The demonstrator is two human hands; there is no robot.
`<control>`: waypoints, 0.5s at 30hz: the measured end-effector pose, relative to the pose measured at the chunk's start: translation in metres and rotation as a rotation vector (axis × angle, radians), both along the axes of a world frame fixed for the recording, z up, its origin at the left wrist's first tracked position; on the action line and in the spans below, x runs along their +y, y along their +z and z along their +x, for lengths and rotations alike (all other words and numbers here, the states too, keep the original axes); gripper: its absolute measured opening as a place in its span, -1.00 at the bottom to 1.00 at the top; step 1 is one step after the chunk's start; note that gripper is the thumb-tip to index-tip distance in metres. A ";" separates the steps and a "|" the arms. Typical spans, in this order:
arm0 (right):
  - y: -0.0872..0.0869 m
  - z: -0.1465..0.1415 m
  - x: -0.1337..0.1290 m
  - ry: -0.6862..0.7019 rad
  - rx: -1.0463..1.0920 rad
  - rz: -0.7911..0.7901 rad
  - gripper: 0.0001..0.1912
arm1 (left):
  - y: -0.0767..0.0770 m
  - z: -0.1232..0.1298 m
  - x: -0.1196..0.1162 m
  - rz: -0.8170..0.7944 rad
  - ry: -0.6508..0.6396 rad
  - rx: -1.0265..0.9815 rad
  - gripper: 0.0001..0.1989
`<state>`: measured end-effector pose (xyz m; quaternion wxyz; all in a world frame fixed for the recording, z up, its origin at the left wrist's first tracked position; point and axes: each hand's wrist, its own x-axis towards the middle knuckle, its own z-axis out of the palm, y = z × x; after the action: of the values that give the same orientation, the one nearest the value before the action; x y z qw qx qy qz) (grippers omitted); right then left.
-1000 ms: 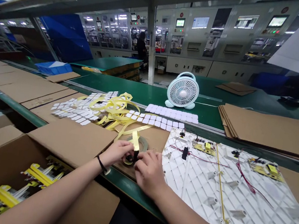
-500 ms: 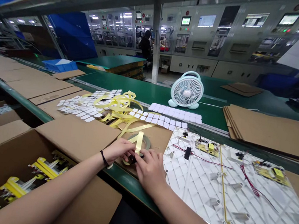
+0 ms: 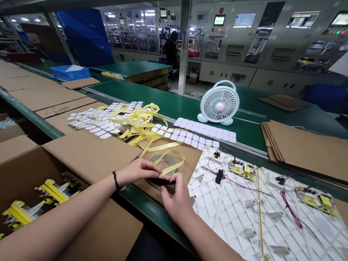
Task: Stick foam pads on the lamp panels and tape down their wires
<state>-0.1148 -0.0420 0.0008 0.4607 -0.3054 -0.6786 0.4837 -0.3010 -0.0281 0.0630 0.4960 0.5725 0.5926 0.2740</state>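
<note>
My left hand and my right hand meet over a roll of tape lying on a cardboard sheet. Between them runs a short black strip, pinched at its ends by my fingers. A yellow tape strip rises from the roll area and arcs to the right, just above my right hand. My hands hide the roll's lower part.
To the right lies a white ribbed plastic panel with circuit boards and red wires. Tangled yellow tape and rows of white pads sit ahead. An open carton of yellow parts lies at the lower left.
The yellow strip, upright between my hands before, now curves over to the right. My hands have drawn slightly apart, with the black strip stretched between them.
</note>
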 end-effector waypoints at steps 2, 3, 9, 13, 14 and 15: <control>-0.003 -0.001 0.004 -0.002 0.089 -0.113 -0.73 | 0.001 0.000 -0.001 0.046 -0.062 0.097 -0.63; -0.004 -0.001 0.006 -0.008 0.116 -0.157 -0.72 | 0.001 0.000 -0.001 0.082 -0.071 0.147 -0.64; -0.004 -0.001 0.009 -0.089 0.132 -0.205 -0.72 | -0.004 -0.001 0.002 0.200 -0.164 0.248 -0.72; -0.002 0.001 0.009 -0.140 0.105 -0.167 -0.75 | -0.007 0.001 0.002 0.256 -0.226 0.216 -0.72; -0.002 0.001 0.010 -0.148 0.092 -0.160 -0.76 | -0.007 0.003 0.002 0.263 -0.226 0.209 -0.72; -0.002 0.001 0.010 -0.152 0.077 -0.154 -0.77 | -0.007 0.004 0.001 0.269 -0.225 0.204 -0.73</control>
<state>-0.1140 -0.0320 -0.0016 0.4969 -0.3714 -0.5962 0.5095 -0.2971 -0.0266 0.0561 0.3800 0.7210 0.5301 0.2339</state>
